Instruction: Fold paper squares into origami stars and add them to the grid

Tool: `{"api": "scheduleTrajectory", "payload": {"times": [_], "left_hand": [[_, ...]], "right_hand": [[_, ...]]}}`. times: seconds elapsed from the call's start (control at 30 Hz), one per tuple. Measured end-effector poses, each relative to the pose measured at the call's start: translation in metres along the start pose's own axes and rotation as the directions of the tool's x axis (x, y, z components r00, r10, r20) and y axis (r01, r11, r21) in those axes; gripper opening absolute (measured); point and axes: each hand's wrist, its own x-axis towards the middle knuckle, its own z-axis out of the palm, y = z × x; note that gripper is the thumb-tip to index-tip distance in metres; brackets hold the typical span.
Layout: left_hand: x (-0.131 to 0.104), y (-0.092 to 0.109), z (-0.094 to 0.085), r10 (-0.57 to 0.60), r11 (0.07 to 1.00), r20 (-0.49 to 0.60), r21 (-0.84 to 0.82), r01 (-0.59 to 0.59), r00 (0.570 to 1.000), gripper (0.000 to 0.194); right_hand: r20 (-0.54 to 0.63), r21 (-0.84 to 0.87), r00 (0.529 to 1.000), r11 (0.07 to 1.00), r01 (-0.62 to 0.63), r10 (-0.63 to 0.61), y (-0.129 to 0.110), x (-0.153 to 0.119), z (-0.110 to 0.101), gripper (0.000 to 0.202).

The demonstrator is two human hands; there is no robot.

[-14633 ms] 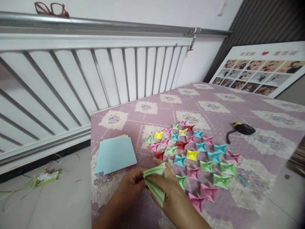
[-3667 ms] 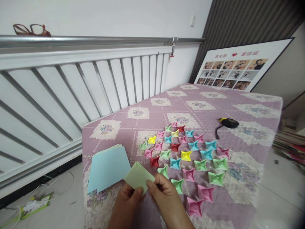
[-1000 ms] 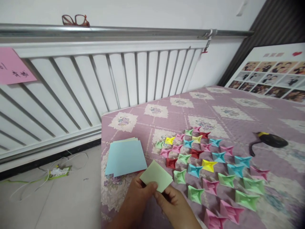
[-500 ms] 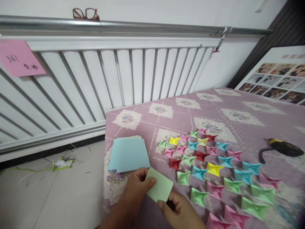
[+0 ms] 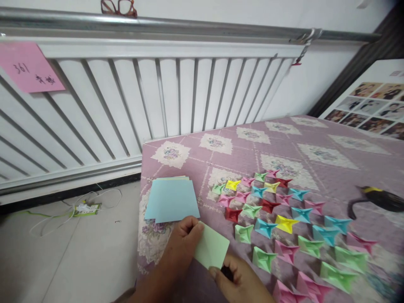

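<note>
Left hand (image 5: 183, 244) pinches the folded green paper (image 5: 212, 251) by its left edge, thumb on top, fingers under. Since a second ago the square has come down from a raised tilt to lie low and flatter over the purple quilted cover (image 5: 284, 139), near the front edge; the pressing of the fold looks about done. Right hand (image 5: 240, 282) has slipped off the paper: it sits just below its near corner, fingers curled loosely, closed on nothing I can see. Forearms enter from the near edge, wrists low.

Just far-left of the left hand, a stack of blue sheets (image 5: 172, 200). To the right, rows of finished folded stars (image 5: 285, 223). Far right, a black tool (image 5: 378, 200).
</note>
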Motion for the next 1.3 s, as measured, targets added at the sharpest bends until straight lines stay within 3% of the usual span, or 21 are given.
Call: {"api": "scheduleTrajectory", "payload": {"times": [0.2, 0.3, 0.4, 0.53, 0.77, 0.9, 1.17, 1.3], "left_hand": [[0.001, -0.005, 0.000, 0.018, 0.992, 0.057, -0.122, -0.011, 0.998, 0.040], [0.000, -0.007, 0.000, 0.068, 0.975, 0.151, -0.222, -0.033, 0.986, 0.038], [-0.002, -0.006, 0.003, 0.077, 0.976, 0.227, -0.217, -0.027, 0.971, 0.038], [-0.006, -0.005, 0.008, 0.049, 0.977, 0.277, -0.215, 0.012, 0.960, 0.032], [-0.007, -0.005, 0.010, 0.024, 0.988, 0.225, -0.152, 0.011, 0.974, 0.028], [-0.006, 0.000, 0.012, 0.012, 0.998, 0.199, -0.059, -0.001, 0.980, 0.023], [-0.006, -0.005, 0.013, 0.081, 0.987, 0.313, -0.157, -0.032, 0.946, 0.026], [-0.007, -0.004, 0.011, 0.039, 0.995, 0.294, -0.098, -0.011, 0.955, 0.027]], "right_hand": [[-0.022, 0.077, 1.000, 0.997, -0.019, 0.021, -0.003, 0.000, 0.000, 0.025], [-0.133, 0.166, 0.989, 0.985, -0.040, 0.062, -0.008, -0.001, -0.001, 0.029], [-0.250, 0.228, 0.961, 0.972, -0.060, 0.118, -0.013, -0.001, -0.002, 0.034], [-0.305, 0.242, 0.947, 0.970, -0.028, 0.103, -0.015, -0.001, -0.002, 0.039], [-0.355, 0.313, 0.932, 0.949, 0.044, 0.074, -0.016, 0.003, 0.003, 0.037], [-0.413, 0.380, 0.901, 0.924, 0.037, 0.133, -0.020, 0.002, 0.001, 0.040], [-0.436, 0.384, 0.882, 0.924, 0.001, 0.180, -0.024, 0.000, 0.002, 0.041], [-0.445, 0.408, 0.879, 0.912, 0.029, 0.171, -0.023, 0.001, -0.003, 0.043]]}}
